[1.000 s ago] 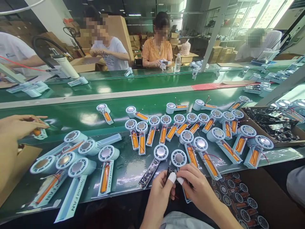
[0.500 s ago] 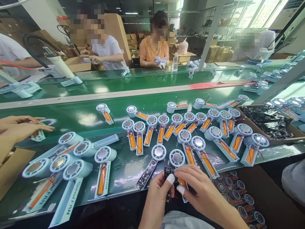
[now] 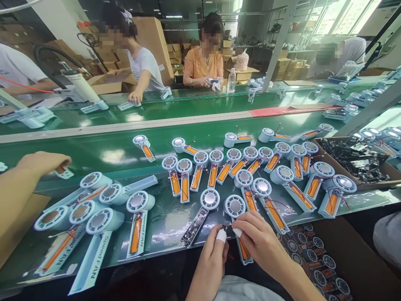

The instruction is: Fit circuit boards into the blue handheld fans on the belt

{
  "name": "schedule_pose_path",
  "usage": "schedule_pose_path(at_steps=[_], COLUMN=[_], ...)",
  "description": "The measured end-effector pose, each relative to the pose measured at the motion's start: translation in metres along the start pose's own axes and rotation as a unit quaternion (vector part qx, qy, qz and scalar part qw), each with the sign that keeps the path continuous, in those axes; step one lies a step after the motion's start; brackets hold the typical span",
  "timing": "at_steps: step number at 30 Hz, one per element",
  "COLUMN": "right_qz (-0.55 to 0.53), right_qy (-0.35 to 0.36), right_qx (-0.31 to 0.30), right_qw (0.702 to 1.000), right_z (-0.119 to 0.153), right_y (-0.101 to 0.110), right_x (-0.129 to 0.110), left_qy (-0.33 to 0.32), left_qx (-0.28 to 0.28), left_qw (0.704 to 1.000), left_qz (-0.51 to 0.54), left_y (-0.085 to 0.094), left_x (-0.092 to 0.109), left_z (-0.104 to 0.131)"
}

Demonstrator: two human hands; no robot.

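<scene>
My left hand [image 3: 213,255], its thumb tip wrapped in white, is closed on a small dark circuit board [image 3: 224,228], mostly hidden by the fingers. Close beside it, my right hand [image 3: 258,238] has thumb and index finger pinched at the board's end; what lies between them is too small to make out. That thumb is also wrapped in white. Just beyond my hands lies a pale blue handheld fan [image 3: 234,206] with an orange battery in its open handle, partly covered by my right hand. Left of it lies a fan with a circuit board [image 3: 196,228] fitted in its handle.
Many open fans with orange batteries [image 3: 184,188] cover the green bench. A box of dark circuit boards [image 3: 354,163] stands at right; a carton of fans [image 3: 313,259] is below. A co-worker's hand [image 3: 46,163] reaches in from the left. Co-workers sit opposite.
The board in my left hand has tilted, so less of it shows, and my right fingers have closed into a tighter pinch. A co-worker opposite has reached onto the belt to a fan.
</scene>
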State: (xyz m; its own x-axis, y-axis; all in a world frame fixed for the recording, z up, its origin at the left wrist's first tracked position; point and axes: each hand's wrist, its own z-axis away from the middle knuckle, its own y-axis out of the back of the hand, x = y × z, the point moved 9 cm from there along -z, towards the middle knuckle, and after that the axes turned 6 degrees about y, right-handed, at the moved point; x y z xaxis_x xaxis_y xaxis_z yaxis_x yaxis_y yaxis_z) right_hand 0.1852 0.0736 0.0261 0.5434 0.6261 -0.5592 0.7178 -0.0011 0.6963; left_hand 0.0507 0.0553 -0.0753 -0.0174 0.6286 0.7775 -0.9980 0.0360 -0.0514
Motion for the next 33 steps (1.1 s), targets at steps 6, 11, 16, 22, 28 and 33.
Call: schedule_pose_path(at_steps=[6,11,16,22,28,33], right_qz=[0.040,0.056,0.086,0.160,0.119,0.038], right_qy=[0.014,0.016,0.021,0.045,0.044,0.015], right_qx=[-0.020,-0.031,-0.068,-0.121,-0.099,-0.111], right_qw=[0.999,0.998,0.994,0.978,0.987,0.993], right_z=[-0.004,-0.008,-0.013,-0.016,-0.019,-0.022], right_y=[-0.001,-0.001,-0.002,-0.009,-0.005,0.004], right_x=[-0.006,-0.010,-0.014,-0.021,-0.018,-0.007], left_qy=[0.108,-0.035,-0.118,-0.147,-0.171,-0.159], left_qx=[-0.089,-0.049,-0.049,-0.021,-0.021,-0.083], left_qw=[0.988,0.991,0.967,0.956,0.945,0.933], left_qz=[0.070,-0.117,-0.220,-0.252,-0.279,-0.312], left_y=[-0.019,-0.015,-0.016,-0.015,-0.007,-0.006], left_x=[-0.007,0.013,0.020,0.029,0.039,0.038], left_z=[0.006,0.001,0.002,0.007,0.012,0.014])
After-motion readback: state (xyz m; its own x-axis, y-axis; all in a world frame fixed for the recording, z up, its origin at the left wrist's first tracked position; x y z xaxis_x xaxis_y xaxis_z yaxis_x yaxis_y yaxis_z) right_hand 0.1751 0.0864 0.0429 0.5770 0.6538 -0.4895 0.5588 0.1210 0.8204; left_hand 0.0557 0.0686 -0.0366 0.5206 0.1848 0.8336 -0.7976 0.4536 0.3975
